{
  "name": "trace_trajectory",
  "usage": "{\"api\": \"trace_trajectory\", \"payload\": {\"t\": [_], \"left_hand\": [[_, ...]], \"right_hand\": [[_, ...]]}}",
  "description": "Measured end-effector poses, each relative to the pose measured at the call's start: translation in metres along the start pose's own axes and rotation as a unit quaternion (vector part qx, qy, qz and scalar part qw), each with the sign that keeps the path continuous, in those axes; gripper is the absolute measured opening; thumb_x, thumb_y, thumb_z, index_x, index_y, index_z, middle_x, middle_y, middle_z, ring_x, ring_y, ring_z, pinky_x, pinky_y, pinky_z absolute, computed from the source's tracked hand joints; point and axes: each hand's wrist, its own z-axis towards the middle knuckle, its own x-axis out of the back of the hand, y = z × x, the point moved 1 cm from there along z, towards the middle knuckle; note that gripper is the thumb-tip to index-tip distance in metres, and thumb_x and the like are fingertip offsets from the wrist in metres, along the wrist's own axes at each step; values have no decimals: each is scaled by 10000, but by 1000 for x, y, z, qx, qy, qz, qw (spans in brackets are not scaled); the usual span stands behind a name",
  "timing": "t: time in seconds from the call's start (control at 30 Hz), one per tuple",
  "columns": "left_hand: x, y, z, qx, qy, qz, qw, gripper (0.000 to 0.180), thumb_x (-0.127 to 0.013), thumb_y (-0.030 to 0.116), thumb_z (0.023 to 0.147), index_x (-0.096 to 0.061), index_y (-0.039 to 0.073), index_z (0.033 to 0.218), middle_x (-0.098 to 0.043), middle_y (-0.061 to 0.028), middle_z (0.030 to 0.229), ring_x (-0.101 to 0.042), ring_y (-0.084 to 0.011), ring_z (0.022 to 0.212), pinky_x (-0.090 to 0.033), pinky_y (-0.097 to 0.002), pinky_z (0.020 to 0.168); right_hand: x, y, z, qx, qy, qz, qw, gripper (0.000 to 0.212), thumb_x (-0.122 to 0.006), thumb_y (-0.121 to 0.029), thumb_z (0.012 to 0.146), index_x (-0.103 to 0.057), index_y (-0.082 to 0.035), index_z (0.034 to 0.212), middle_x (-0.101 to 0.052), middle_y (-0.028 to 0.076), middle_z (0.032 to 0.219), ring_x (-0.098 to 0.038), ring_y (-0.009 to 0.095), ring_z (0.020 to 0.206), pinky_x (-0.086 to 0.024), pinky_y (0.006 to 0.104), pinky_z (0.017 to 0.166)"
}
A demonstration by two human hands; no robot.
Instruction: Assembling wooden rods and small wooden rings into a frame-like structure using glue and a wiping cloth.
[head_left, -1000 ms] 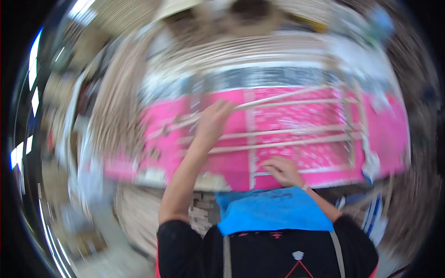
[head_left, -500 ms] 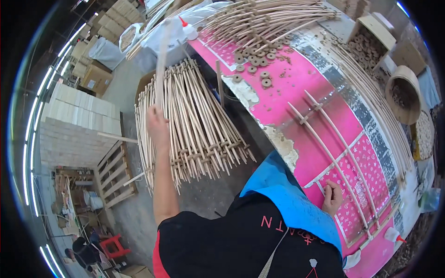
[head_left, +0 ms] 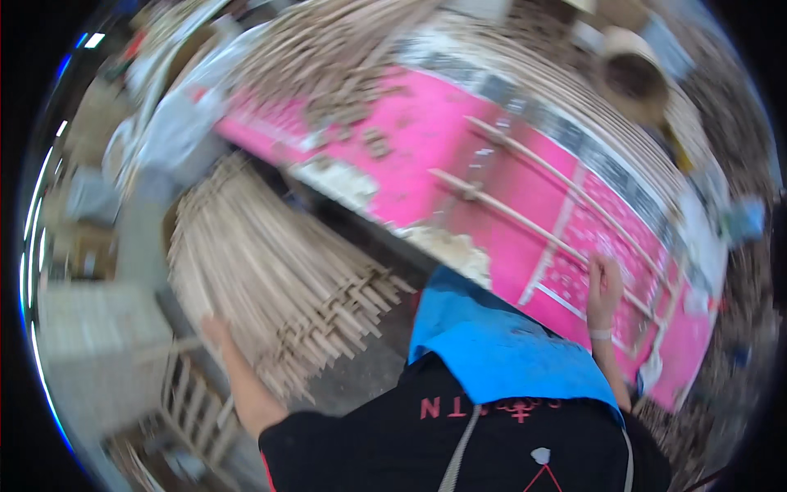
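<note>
My left hand (head_left: 216, 330), blurred by motion, is at the left edge of a big stack of wooden sticks (head_left: 254, 262). Whether it grips a stick cannot be made out. My right hand (head_left: 605, 289) is over the pink tabletop (head_left: 426, 193), next to the nearer of two long wooden rods (head_left: 525, 221). Its fingers are smeared, and I cannot tell if they touch the rod. The farther rod (head_left: 566, 184) runs roughly parallel to it. Each rod has a small wooden disc near its far-left end, and their right ends meet a wooden crosspiece (head_left: 666, 316).
More thin sticks (head_left: 328, 41) and loose wooden discs (head_left: 344, 111) lie at the table's far left. Long rods (head_left: 574, 98) line the far edge, near a round tub (head_left: 631, 74). A wooden pallet (head_left: 193, 394) and pale stacked boards (head_left: 98, 324) stand at left.
The view has swung, shifting the scene. My left hand, raised above the stack with a blurred pale strip by it, is now lower at the stack's left edge. My right hand has moved toward the nearer rod.
</note>
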Motion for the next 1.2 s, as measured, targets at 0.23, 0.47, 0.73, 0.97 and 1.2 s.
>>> {"api": "trace_trajectory", "payload": {"t": [0.23, 0.47, 0.73, 0.97, 1.2], "left_hand": [[9, 171, -63, 132, -102, -170, 971, 440, -543, 149, 992, -569, -78, 1369, -621, -293, 1375, -584, -441, 1296, -472, -478, 1070], [93, 237, -79, 14, 90, -79, 993, 453, -577, 214, 1017, -582, -38, 1394, -650, -239, 1346, -591, -421, 1269, -472, -465, 1068], [222, 529, -243, -505, 103, -383, 767, 323, -612, -12, 994, -650, -31, 1314, -680, -177, 1270, -634, -320, 1176, -482, -415, 1040], [255, 669, -389, -742, 2, -340, 578, 516, -723, 92, 885, -649, 53, 1394, -633, -117, 1399, -578, -298, 1322, -398, -461, 1136], [238, 744, -426, -832, -67, -220, 505, 613, -763, 171, 875, -573, 89, 1452, -664, -108, 1227, -619, -291, 1170, -412, -464, 1091]], "right_hand": [[49, 82, 71, 78, 58, -277, 956, 539, -703, -250, 969, -569, -60, 1456, -639, 184, 1393, -560, 379, 1333, -425, 466, 1128], [35, 120, 113, 70, 17, -262, 962, 233, -727, -181, 907, -722, -91, 1123, -668, 108, 1053, -620, 336, 1040, -495, 452, 930], [38, 27, 86, 88, -5, -119, 989, 172, -685, -215, 965, -726, -64, 1035, -616, 120, 918, -624, 315, 912, -522, 431, 807], [-6, -8, 40, 123, -41, -144, 981, 149, -649, -149, 934, -708, -76, 1049, -618, 103, 944, -633, 295, 962, -548, 422, 827], [-10, -3, 25, 88, -43, -135, 986, 182, -706, -212, 883, -722, -82, 1008, -625, 62, 971, -619, 254, 972, -545, 392, 842]]}}
